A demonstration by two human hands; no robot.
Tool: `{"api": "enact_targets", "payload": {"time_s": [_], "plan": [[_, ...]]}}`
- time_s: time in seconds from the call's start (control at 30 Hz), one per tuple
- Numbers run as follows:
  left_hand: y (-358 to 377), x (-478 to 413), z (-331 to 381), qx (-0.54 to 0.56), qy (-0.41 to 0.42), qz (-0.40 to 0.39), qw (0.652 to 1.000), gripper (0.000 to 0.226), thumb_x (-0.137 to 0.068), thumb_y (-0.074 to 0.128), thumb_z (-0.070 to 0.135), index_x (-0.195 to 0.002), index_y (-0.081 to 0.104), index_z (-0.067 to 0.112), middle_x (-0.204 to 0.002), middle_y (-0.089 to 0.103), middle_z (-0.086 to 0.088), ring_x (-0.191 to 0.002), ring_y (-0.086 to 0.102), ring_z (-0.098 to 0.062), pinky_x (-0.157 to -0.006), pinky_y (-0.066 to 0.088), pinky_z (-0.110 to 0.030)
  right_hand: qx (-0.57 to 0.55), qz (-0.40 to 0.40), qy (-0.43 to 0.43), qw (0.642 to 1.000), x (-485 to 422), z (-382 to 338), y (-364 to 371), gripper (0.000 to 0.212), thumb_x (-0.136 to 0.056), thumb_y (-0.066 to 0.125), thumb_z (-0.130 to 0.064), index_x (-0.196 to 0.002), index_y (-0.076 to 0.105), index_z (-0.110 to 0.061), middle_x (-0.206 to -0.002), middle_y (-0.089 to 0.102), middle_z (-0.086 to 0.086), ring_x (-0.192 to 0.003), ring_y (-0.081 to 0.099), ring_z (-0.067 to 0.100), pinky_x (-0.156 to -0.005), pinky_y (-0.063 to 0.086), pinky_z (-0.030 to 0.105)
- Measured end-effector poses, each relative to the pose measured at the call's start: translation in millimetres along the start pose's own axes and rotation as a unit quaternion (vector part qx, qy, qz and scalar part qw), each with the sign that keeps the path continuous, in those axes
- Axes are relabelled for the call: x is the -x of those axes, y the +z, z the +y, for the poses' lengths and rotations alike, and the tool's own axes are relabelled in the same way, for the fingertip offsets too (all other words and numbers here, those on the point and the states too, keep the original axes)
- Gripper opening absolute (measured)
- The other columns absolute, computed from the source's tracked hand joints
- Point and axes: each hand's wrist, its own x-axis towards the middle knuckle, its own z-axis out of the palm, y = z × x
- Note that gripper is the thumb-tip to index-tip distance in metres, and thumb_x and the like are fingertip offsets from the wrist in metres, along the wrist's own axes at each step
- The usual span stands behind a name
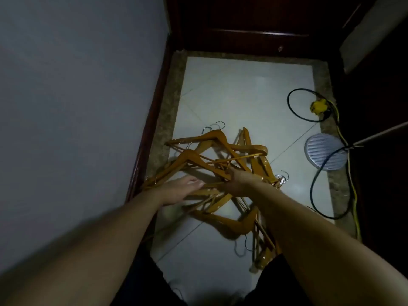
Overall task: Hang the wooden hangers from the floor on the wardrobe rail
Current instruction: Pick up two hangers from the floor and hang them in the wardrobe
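Down on the pale tiled floor [242, 96], just under both outstretched arms, lies a tangled heap of wooden hangers [212, 139], crossed over one another at all angles. None is on a rail; the whole lot is on the tiles.

The left hand [183, 191] lies on the near-left part of the heap with its fingers straight and spread flat, fingertips touching a hanger arm, gripping nothing. Just to the right of it, the right hand [237, 182] reaches into the middle of the heap. Its back is turned up and its fingers are lost among the wood, so I cannot tell whether it has closed round a hanger or only touches one.

A cluster of metal hooks [282, 176] pokes out just right of the right hand, and more hangers trail back beneath that forearm towards the person's feet.

Well out to the right of the right hand a round ribbed disc [325, 152] rests on the floor, with a black cable [313, 188] looping round it and a yellow plug [318, 107] beyond. Left of the left hand rises a plain grey-blue wall [77, 85], edged by a dark wooden skirting [152, 120]. Beyond both hands stands dark wooden furniture [242, 23].
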Motion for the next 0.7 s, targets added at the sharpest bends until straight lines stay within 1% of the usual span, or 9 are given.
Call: {"api": "enact_targets", "payload": {"time_s": [0.03,0.1,0.2,0.23,0.3,0.37,0.43,0.53,0.7], "plan": [[5.3,-7.6,-4.5,0.007,0.006,0.002,1.0,0.048,-0.098,0.038,0.062,-0.141,0.042,0.042,-0.154,0.038,-0.002,-0.129,0.037,-0.016,-0.095,0.035,-0.04,0.001,0.004,-0.006,1.0,-12.4,4.2,6.0,0.065,-0.094,0.067,-0.038,-0.15,0.036,-0.032,-0.13,0.059,0.007,-0.108,0.06,0.021,-0.082,0.052,0.032],[11.8,-24.4,-15.9,0.015,-0.009,0.016,1.0,0.048,-0.099,0.037,0.059,-0.143,0.042,0.041,-0.153,0.038,-0.001,-0.132,0.037,-0.018,-0.092,0.033,-0.037,0.006,0.014,0.001,1.0,-35.7,10.5,14.9,0.07,-0.092,0.069,-0.038,-0.152,0.033,-0.032,-0.129,0.061,0.008,-0.111,0.063,0.025,-0.091,0.056,0.039],[22.9,-55.9,-37.4,0.029,-0.028,0.021,0.999,0.044,-0.099,0.037,0.059,-0.138,0.046,0.041,-0.144,0.045,0.002,-0.127,0.042,-0.017,-0.089,0.039,-0.034,0.017,0.018,0.013,1.0,-61.0,15.7,28.3,0.066,-0.092,0.067,-0.039,-0.149,0.037,-0.028,-0.131,0.058,0.01,-0.117,0.061,0.028,-0.098,0.055,0.047],[28.5,-65.5,-43.3,0.051,-0.036,0.021,0.998,0.038,-0.099,0.037,0.059,-0.131,0.049,0.042,-0.139,0.05,0.003,-0.124,0.045,-0.017,-0.091,0.042,-0.035,0.021,0.023,0.011,0.999,-70.3,20.1,34.4,0.062,-0.092,0.067,-0.04,-0.146,0.041,-0.027,-0.132,0.057,0.009,-0.117,0.06,0.028,-0.099,0.054,0.047],[41.2,-85.9,-56.5,0.104,-0.042,0.03,0.993,0.027,-0.097,0.039,0.06,-0.114,0.054,0.046,-0.126,0.056,0.004,-0.12,0.051,-0.021,-0.101,0.045,-0.045,0.059,0.037,0.012,0.997,-85.7,27.4,48.1,0.056,-0.091,0.067,-0.041,-0.141,0.047,-0.025,-0.136,0.052,0.009,-0.121,0.056,0.029,-0.102,0.052,0.047],[53.3,-103.3,-67.4,0.123,-0.047,0.042,0.99,0.023,-0.097,0.041,0.059,-0.108,0.055,0.045,-0.119,0.058,0.007,-0.118,0.054,-0.021,-0.104,0.044,-0.047,0.094,0.064,0.012,0.993,-101.0,36.2,61.9,0.056,-0.091,0.068,-0.039,-0.141,0.046,-0.026,-0.141,0.048,0.01,-0.126,0.052,0.031,-0.103,0.051,0.049],[61.1,-118.4,-75.4,0.105,-0.054,0.047,0.992,0.023,-0.098,0.043,0.056,-0.112,0.054,0.042,-0.118,0.06,0.007,-0.118,0.055,-0.021,-0.104,0.044,-0.048,0.095,0.093,0.011,0.991,-112.3,43.0,72.8,0.055,-0.09,0.067,-0.039,-0.139,0.046,-0.026,-0.141,0.047,0.01,-0.128,0.05,0.032,-0.102,0.051,0.051],[62.2,-142.2,-89.5,0.041,-0.079,0.058,0.994,0.035,-0.099,0.05,0.045,-0.129,0.051,0.027,-0.121,0.058,0.001,-0.119,0.054,-0.023,-0.105,0.045,-0.047,0.105,0.126,0.019,0.986,-127.5,51.6,81.3,0.052,-0.091,0.066,-0.038,-0.138,0.047,-0.026,-0.142,0.046,0.009,-0.132,0.047,0.033,-0.105,0.048,0.052],[60.7,-170.6,-117.6,-0.12,-0.081,0.091,0.985,0.051,-0.092,0.061,0.039,-0.138,0.047,0.026,-0.128,0.057,-0.008,-0.114,0.057,-0.029,-0.099,0.05,-0.046,0.131,0.171,0.024,0.976,-149.7,55.4,83.1,0.056,-0.094,0.064,-0.025,-0.143,0.04,-0.02,-0.148,0.043,0.014,-0.136,0.044,0.037,-0.105,0.048,0.053]]}}
